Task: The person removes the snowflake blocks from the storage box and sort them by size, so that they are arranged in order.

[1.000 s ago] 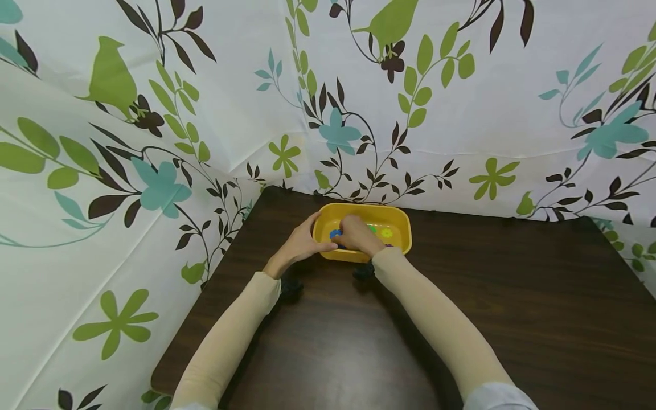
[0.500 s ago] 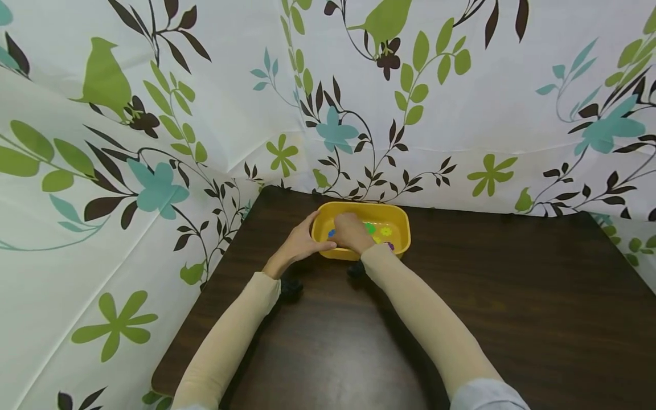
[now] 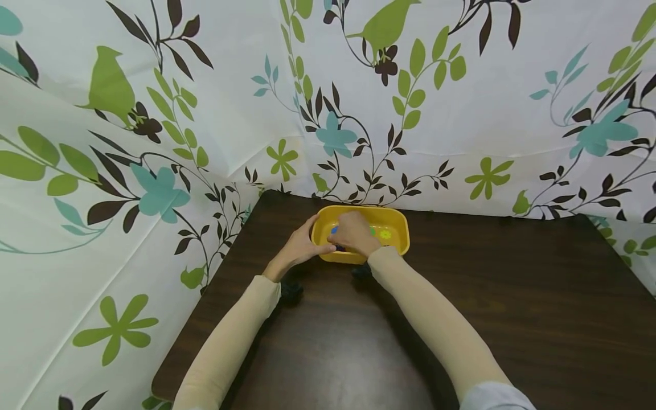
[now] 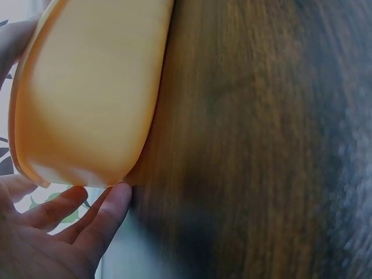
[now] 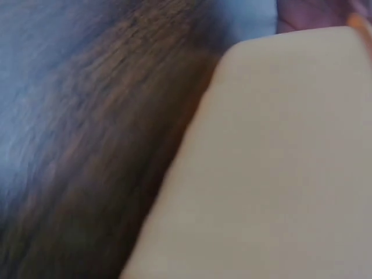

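Observation:
A yellow plastic tub [image 3: 402, 236] stands near the back of the table. My left hand [image 3: 299, 245] holds its left end, thumb over the near rim; in the left wrist view, that hand's fingers [image 4: 107, 218] touch the tub's end wall [image 4: 87, 87]. Down inside the left half is my right hand [image 3: 355, 232], knuckles up, its fingertips hidden. Around it lie small coloured pieces: a blue one [image 3: 334, 229], a green one [image 3: 372, 230] and a yellow flower-shaped one [image 3: 385, 234]. In the right wrist view the tub's outer wall [image 5: 273, 151] covers the right hand.
The dark wooden table [image 3: 487, 296] extends to the right and toward me. A patterned cloth [image 3: 461, 102] hangs behind it and along its left side. Dark wrist-worn gear [image 3: 292, 291] sits under the left wrist.
My right hand shifts slightly within the tub, toward me and then back. A purple piece visible half a second ago near the right wrist is now covered. The left hand keeps its hold.

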`<action>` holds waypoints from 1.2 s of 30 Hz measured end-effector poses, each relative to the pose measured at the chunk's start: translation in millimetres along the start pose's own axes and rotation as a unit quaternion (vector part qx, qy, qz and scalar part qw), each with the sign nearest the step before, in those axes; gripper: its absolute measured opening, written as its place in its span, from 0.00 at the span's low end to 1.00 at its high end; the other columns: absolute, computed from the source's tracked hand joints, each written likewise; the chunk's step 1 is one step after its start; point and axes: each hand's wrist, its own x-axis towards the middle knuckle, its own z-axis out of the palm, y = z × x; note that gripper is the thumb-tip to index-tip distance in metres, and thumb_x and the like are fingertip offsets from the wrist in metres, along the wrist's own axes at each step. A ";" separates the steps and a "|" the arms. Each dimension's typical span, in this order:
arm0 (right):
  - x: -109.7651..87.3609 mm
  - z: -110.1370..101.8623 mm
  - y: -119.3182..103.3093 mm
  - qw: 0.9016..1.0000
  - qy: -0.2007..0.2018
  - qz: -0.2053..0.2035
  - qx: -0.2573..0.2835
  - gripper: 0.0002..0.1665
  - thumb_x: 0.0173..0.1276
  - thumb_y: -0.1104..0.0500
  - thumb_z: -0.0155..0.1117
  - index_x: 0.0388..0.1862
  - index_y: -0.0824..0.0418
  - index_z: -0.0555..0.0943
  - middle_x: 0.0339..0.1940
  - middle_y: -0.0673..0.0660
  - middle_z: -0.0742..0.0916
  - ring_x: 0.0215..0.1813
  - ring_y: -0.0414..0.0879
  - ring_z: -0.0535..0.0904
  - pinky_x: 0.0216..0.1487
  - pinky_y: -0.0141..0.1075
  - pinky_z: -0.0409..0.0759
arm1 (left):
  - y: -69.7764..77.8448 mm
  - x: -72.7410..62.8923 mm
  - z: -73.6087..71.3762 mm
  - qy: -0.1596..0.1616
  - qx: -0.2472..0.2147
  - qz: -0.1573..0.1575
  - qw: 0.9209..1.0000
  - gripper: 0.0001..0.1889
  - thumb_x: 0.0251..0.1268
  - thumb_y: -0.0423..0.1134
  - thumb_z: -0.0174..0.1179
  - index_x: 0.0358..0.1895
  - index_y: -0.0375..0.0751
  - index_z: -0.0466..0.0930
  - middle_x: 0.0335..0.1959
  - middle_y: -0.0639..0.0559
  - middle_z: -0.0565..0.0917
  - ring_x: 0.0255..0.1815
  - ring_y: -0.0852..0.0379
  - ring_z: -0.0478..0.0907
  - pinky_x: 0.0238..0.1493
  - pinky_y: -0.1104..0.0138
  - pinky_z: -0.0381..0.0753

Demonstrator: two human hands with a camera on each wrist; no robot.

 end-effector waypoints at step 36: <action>-122.9 -71.0 76.5 0.989 0.126 0.027 0.076 0.30 0.56 0.48 0.78 0.49 0.70 0.87 0.44 0.64 0.89 0.48 0.57 0.80 0.54 0.50 0.81 | -0.1 0.7 1.6 -0.001 0.023 -0.022 0.999 0.60 0.63 0.59 0.78 0.91 0.53 0.48 0.89 0.36 0.62 0.82 0.34 0.70 0.84 0.38 0.68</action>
